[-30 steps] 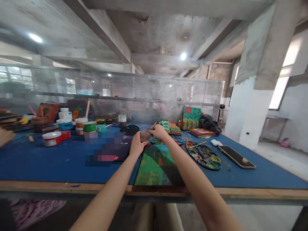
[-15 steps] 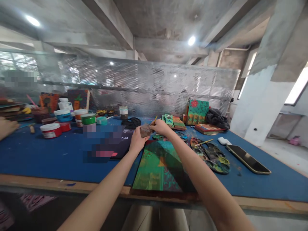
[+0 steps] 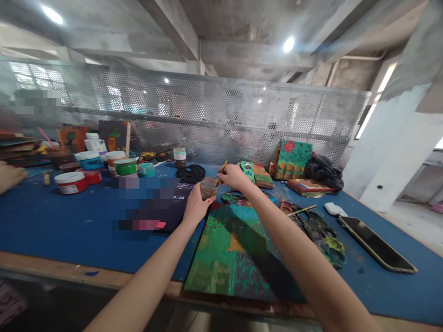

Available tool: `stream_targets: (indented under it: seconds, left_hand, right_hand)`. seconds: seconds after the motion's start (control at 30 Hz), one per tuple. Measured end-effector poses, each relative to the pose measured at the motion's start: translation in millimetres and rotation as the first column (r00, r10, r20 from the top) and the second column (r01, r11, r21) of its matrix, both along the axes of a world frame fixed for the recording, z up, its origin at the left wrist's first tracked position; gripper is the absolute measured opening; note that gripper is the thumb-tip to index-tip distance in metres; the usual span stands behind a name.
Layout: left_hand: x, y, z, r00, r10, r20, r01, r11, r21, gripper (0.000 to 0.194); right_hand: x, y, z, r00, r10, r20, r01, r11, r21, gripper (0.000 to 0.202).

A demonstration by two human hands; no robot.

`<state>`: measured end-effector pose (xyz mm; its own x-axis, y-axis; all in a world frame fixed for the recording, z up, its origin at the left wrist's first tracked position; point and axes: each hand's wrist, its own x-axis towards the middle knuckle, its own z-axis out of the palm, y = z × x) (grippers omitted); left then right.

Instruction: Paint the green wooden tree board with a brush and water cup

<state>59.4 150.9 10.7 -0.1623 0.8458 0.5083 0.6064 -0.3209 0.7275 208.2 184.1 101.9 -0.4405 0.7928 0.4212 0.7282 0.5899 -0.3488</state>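
My left hand [image 3: 194, 205] holds a small brown-stained cup [image 3: 209, 187] upright above the far end of a green painted canvas [image 3: 235, 249]. My right hand [image 3: 234, 175] grips a thin paintbrush [image 3: 223, 167] with its tip at the cup's rim; the handle sticks up behind the fingers. Both arms stretch forward over the canvas, which lies flat on the blue table [image 3: 69, 226]. A small paint palette [image 3: 234, 198] lies just beyond the canvas under my right hand.
Paint jars [image 3: 72, 182] with coloured lids stand at the back left. A large messy palette [image 3: 321, 233] with a brush and a phone [image 3: 376, 243] lie to the right. Small painted canvases [image 3: 294, 160] and a black cloth [image 3: 323, 169] lean by the mesh screen. Another person's hand [image 3: 10, 175] shows at far left.
The view has dropped and shifted left. My left hand turned the cup upright and lifted it slightly; my right hand stayed at its rim with the brush.
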Motion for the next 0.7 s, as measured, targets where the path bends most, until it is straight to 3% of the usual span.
stream_targets:
  seconds: [0.17, 0.43, 0.7]
  left_hand:
    - [5.2, -1.7, 1.3, 1.0, 0.014, -0.012, -0.014, 1.0, -0.026, 0.051]
    - [9.3, -2.2, -3.4, 1.0, 0.011, -0.014, -0.011, 1.0, -0.017, 0.052]
    - [14.2, -8.5, 4.8, 0.999, 0.048, -0.017, -0.05, 0.993, -0.103, 0.054]
  right_hand:
    - [7.9, -7.8, -5.5, 0.998, 0.035, -0.059, -0.037, 0.999, -0.034, 0.021]
    - [20.4, -9.3, -26.1, 0.941, 0.122, -0.316, -0.148, 0.987, -0.059, 0.017]
    - [18.8, -17.4, -30.3, 0.959, 0.13, -0.253, -0.111, 0.99, 0.091, 0.016]
